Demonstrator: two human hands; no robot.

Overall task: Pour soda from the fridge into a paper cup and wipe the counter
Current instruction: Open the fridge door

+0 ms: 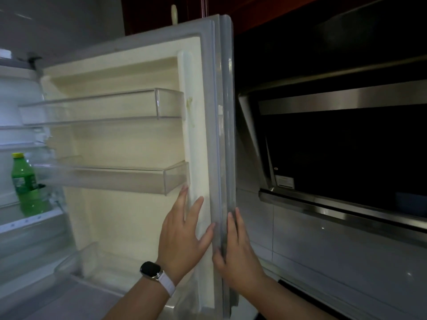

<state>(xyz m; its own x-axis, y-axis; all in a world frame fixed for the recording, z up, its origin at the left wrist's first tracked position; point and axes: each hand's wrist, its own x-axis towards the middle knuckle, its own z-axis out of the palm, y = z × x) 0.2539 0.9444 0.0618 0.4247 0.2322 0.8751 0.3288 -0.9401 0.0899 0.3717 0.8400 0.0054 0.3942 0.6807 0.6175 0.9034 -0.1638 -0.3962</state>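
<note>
As left hand (182, 236) presses fridge door (138, 72), soda bottle (26, 185) upright, cap (18, 155) up

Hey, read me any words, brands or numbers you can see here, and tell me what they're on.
Nothing here is legible.
Bottle label: print too blurred to read.
Sticker on the black appliance: too small to read.
Watch face: dark, no digits showing.

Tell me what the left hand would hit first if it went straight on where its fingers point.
The left hand lies flat on the fridge door's inner face, fingers pointing up. Straight on, it would probably meet the end of the lower door shelf first; depth is unclear.
</note>
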